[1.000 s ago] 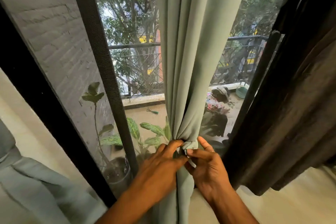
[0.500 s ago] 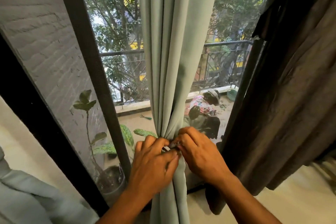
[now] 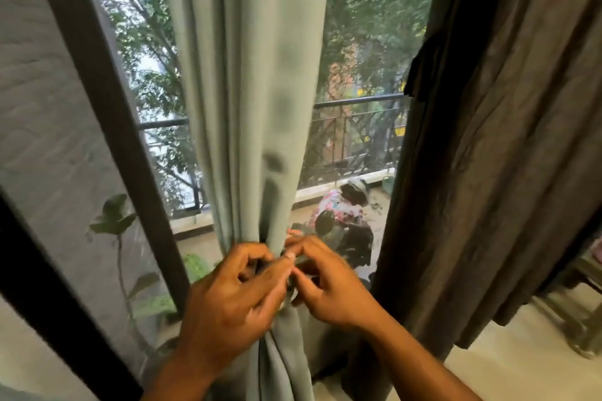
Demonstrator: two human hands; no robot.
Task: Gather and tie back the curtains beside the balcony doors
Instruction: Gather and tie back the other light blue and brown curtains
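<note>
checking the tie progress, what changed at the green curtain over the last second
Both hands, left hand and right hand, went from pressing flat on the gathered green curtain to lifted fingers working the tie between them; the view moved closer. The curtain stays bunched, and the brown curtain hangs untouched.
</note>
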